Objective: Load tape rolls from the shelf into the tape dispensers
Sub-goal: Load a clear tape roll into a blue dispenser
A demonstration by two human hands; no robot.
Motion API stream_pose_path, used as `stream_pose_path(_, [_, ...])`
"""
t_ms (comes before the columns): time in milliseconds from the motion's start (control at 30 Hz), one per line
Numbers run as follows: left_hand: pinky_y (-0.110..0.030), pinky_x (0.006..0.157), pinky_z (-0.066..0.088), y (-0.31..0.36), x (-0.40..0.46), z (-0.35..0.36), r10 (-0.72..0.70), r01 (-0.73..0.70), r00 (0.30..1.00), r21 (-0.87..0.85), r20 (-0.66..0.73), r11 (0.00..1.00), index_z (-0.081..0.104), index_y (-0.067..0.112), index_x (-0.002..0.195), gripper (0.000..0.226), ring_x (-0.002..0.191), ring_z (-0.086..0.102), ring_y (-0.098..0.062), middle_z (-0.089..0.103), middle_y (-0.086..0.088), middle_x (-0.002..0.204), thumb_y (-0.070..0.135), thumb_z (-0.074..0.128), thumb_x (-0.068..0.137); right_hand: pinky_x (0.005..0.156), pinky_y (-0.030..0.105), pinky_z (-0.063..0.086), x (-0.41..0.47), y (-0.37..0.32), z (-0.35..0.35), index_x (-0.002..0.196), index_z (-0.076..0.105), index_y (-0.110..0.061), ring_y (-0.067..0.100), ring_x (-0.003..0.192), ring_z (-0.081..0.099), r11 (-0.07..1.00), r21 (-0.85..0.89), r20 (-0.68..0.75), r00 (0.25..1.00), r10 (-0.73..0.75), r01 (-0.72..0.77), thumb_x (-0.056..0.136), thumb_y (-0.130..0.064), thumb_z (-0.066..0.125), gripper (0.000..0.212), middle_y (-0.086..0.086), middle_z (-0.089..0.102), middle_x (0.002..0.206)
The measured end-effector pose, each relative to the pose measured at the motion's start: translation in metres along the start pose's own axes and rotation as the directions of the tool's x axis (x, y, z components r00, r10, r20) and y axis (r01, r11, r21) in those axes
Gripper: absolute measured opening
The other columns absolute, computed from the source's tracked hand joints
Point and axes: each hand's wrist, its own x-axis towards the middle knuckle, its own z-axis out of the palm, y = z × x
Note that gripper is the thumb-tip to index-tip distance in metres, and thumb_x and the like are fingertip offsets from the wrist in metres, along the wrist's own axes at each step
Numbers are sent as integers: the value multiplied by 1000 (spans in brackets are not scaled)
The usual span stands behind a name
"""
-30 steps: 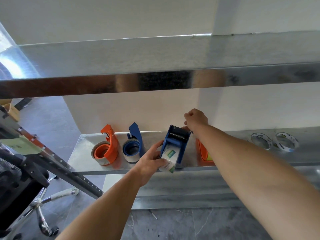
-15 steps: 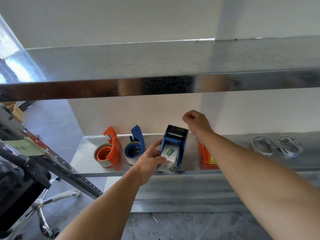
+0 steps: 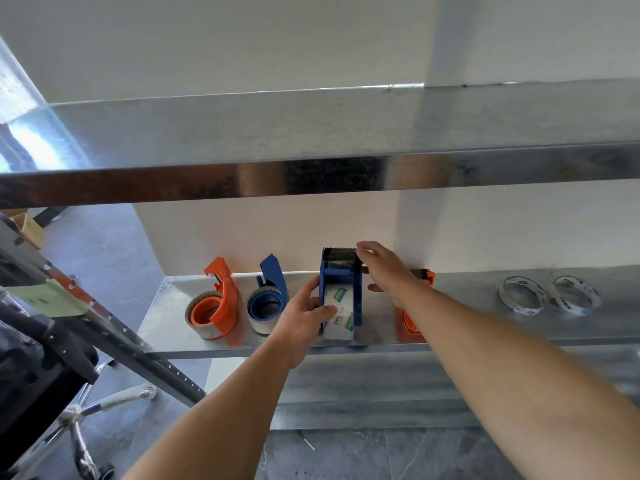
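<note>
At frame centre on the lower steel shelf [image 3: 166,323], the upright blue box-shaped plastic tape dispenser [image 3: 341,289] holds a white roll, left hand [image 3: 304,315] gripping its near side, right hand [image 3: 382,268] loosely curled at its far serrated top, apparently empty; spare rolls [image 3: 523,295] lie well right.

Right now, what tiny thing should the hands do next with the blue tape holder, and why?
Probably the right hand should pull the tape end across the toothed blade, since its fingers are at the top of the blue dispenser, the white roll sits inside, and the left hand steadies it.
</note>
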Motion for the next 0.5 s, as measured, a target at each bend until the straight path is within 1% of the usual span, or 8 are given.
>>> stream_pose_path(100, [-53,96,52,-2,1,-2,-9,9,1000,15,-21,1000,42,33,146,65,103,69,-27,75,-4,104,-1,60,94,84,38,51,-2,5,4,142,42,-35,18,106,51,998,-10,19,998,59,-59,99,-47,39,44,-6,47,128])
stream_pose_path(167, [-57,98,51,-2,2,-3,-10,11,1000,31,-30,999,42,34,146,65,103,69,-28,75,-3,103,0,60,94,88,39,52,-2,9,6,142,42,-34,20,113,52,997,-3,6,997,77,-77,98,-49,39,46,-4,49,132])
stream_pose_path(200, [-56,97,51,-2,2,-3,-10,11,999,31,-35,999,43,34,145,64,102,69,-28,75,-3,102,0,60,94,94,43,50,-3,11,8,142,43,-32,21,116,53,997,-16,-14,998,69,-69,98,-50,39,48,-4,51,134])
stream_pose_path(267, [-51,89,56,0,4,-3,-19,19,998,15,-54,1000,45,35,144,62,100,69,-26,74,-4,101,0,59,95,102,48,46,-3,14,10,141,45,-30,23,122,52,998,-32,-65,997,51,-53,96,-52,38,51,-2,52,137])
stream_pose_path(300, [-46,81,57,0,5,-3,-24,25,998,7,-65,1000,45,35,143,61,98,68,-24,73,-4,101,0,59,95,103,49,45,-4,15,11,139,47,-29,23,121,52,998,-31,-85,995,48,-51,95,-51,39,50,-1,53,137])
stream_pose_path(367, [-36,68,54,0,7,-2,-39,40,996,14,-85,999,47,35,141,58,94,67,-21,71,-4,101,1,58,96,102,49,47,-6,17,13,135,51,-26,24,118,55,998,-35,-105,993,46,-50,96,-47,41,46,1,56,134])
stream_pose_path(400, [-34,65,53,0,8,-1,-42,45,995,23,-95,999,47,34,139,56,93,67,-19,70,-4,101,1,58,96,101,49,47,-8,19,14,133,53,-25,23,118,55,998,-39,-101,994,45,-50,96,-45,42,43,2,57,132])
stream_pose_path(500, [-31,63,51,-1,13,3,-39,46,994,63,-107,997,51,35,132,48,88,67,-19,70,-2,98,3,57,96,103,47,46,-14,24,19,131,55,-27,20,119,53,998,-42,-40,998,47,-49,98,-45,42,40,-2,56,133])
